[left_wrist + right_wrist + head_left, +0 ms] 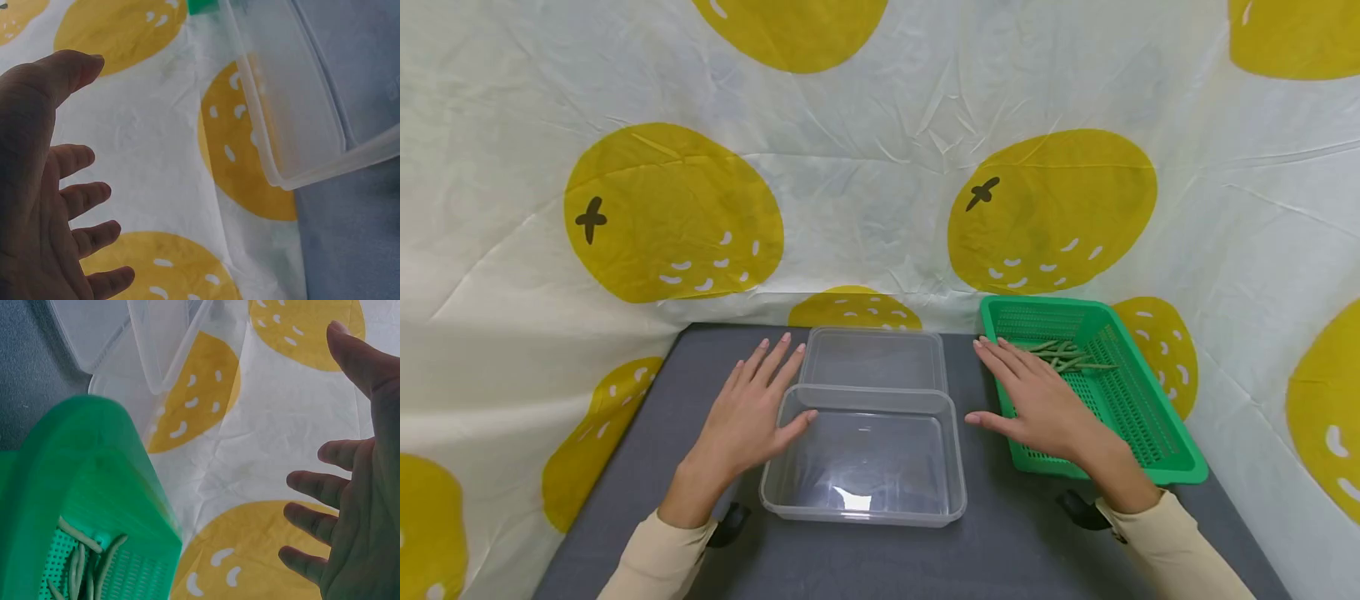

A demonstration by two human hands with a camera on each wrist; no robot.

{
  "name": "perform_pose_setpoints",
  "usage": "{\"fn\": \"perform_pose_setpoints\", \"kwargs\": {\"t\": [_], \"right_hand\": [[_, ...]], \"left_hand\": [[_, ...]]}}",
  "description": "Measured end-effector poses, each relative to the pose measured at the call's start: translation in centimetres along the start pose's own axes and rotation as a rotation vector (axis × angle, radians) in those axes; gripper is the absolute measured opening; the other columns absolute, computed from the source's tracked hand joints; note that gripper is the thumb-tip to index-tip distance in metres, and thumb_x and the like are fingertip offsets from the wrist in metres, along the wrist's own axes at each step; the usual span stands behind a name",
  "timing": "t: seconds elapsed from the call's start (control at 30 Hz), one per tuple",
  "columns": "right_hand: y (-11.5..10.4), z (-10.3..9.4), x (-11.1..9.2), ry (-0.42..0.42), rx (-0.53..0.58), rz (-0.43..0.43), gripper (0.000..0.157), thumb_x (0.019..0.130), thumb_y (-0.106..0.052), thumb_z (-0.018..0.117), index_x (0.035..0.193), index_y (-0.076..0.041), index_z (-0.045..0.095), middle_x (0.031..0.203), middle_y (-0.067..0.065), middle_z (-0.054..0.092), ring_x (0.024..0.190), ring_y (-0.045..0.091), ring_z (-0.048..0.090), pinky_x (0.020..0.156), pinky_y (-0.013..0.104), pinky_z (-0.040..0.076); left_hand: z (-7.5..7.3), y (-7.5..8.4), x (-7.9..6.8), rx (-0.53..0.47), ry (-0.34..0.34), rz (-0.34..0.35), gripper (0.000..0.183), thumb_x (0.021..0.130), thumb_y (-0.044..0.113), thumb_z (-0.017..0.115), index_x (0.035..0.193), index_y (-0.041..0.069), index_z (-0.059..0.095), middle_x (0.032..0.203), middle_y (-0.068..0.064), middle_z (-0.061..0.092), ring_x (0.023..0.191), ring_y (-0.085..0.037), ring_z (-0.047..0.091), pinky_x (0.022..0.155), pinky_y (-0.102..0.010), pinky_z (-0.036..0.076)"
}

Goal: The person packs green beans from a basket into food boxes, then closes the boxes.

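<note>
My left hand (741, 417) hovers over the left edge of a clear plastic container (865, 458), fingers spread and holding nothing. Behind the container lies its clear flat lid (874, 358), partly covered by the container's back rim. On the right, my right hand (1037, 400) is held above the near-left side of a green plastic basket (1150, 425), its fingers straight and its grasp vacant. Several green beans (1063, 357) lie in the far part of the basket, some hidden behind the right hand. Both wrist views show the palms with nothing in them; beans (81, 562) show inside the basket.
A dark grey table (1000, 558) carries the container, lid and basket. Behind it and along both sides hangs a white cloth (865, 208) printed with large yellow fruit shapes. The basket stands close to the cloth at the table's right side.
</note>
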State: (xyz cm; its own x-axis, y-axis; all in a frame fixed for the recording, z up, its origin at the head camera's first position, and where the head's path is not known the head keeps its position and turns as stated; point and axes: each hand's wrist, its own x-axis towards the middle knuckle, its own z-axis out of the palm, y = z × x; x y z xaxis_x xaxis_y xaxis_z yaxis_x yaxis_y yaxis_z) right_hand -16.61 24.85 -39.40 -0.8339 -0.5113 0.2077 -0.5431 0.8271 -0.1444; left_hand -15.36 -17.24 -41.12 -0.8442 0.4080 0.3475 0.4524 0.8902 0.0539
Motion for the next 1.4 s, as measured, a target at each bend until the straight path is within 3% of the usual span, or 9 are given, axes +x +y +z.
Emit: {"fn": "perform_pose_setpoints", "kwargs": {"t": [0.2,0.37,0.63,0.77,0.93,1.07,1.23,1.4], "right_hand": [[0.8,-0.9,-0.2,-0.010,0.046,0.009,0.093,0.091,-0.057,0.068,0.162,-0.014,0.026,0.162,0.013,0.035,0.147,0.038,0.035,0.114,0.061,0.032],[1.6,-1.8,-0.2,-0.023,0.105,0.025,0.089,0.092,-0.047,0.072,0.161,-0.013,0.028,0.159,0.017,0.040,0.142,0.041,0.040,0.111,0.064,0.035],[3.2,-2.5,-0.1,-0.059,0.242,0.036,0.089,0.092,-0.032,0.076,0.163,-0.016,0.024,0.150,0.010,0.053,0.137,0.037,0.047,0.104,0.060,0.044],[4.1,-2.7,0.0,-0.071,0.293,0.037,0.086,0.093,-0.030,0.074,0.162,-0.015,0.025,0.144,0.007,0.059,0.134,0.035,0.052,0.101,0.057,0.047],[5.3,-2.6,0.3,-0.071,0.322,0.006,0.083,0.094,-0.022,0.074,0.161,-0.012,0.027,0.139,0.005,0.064,0.126,0.028,0.061,0.092,0.045,0.054],[6.3,-2.6,0.4,-0.075,0.325,-0.003,0.080,0.093,-0.019,0.074,0.160,-0.011,0.030,0.134,0.005,0.067,0.123,0.027,0.063,0.085,0.038,0.055],[7.3,-2.6,0.8,-0.095,0.350,0.027,0.072,0.095,-0.019,0.072,0.156,-0.011,0.038,0.130,0.004,0.069,0.118,0.027,0.066,0.090,0.045,0.055],[8.5,-2.5,1.0,-0.109,0.378,0.067,0.065,0.095,-0.019,0.072,0.153,-0.012,0.043,0.125,0.003,0.070,0.113,0.027,0.067,0.093,0.052,0.053]], "left_hand": [[0.1,-0.5,0.2,-0.065,0.019,-0.021,0.089,0.090,0.045,0.074,0.160,0.010,0.031,0.163,-0.017,0.033,0.142,-0.044,0.040,0.104,-0.062,0.044],[0.6,-1.1,0.3,-0.221,0.014,-0.101,0.084,0.092,0.033,0.076,0.160,0.013,0.031,0.158,-0.016,0.040,0.134,-0.043,0.049,0.086,-0.058,0.054],[2.1,-2.9,0.2,-0.462,-0.059,-0.204,0.078,0.094,0.020,0.074,0.160,0.014,0.032,0.149,-0.020,0.048,0.127,-0.042,0.055,0.094,-0.059,0.050],[2.9,-3.9,0.1,-0.592,-0.103,-0.254,0.075,0.095,0.013,0.071,0.160,0.014,0.032,0.149,-0.021,0.049,0.121,-0.042,0.060,0.086,-0.053,0.055],[3.4,-4.8,0.0,-0.740,-0.180,-0.352,0.071,0.098,0.012,0.066,0.160,0.013,0.031,0.148,-0.023,0.049,0.121,-0.044,0.060,0.086,-0.051,0.056],[4.0,-5.3,0.0,-0.852,-0.230,-0.433,0.067,0.099,0.010,0.063,0.159,0.009,0.032,0.144,-0.027,0.051,0.121,-0.044,0.059,0.078,-0.046,0.059],[4.6,-5.3,-0.2,-0.969,-0.286,-0.535,0.059,0.100,0.006,0.062,0.154,0.000,0.038,0.128,-0.029,0.056,0.110,-0.040,0.063,0.070,-0.046,0.061],[5.4,-5.4,-0.3,-1.069,-0.329,-0.618,0.048,0.100,0.006,0.059,0.145,-0.005,0.046,0.107,-0.022,0.060,0.093,-0.030,0.067,0.066,-0.044,0.061]]}}
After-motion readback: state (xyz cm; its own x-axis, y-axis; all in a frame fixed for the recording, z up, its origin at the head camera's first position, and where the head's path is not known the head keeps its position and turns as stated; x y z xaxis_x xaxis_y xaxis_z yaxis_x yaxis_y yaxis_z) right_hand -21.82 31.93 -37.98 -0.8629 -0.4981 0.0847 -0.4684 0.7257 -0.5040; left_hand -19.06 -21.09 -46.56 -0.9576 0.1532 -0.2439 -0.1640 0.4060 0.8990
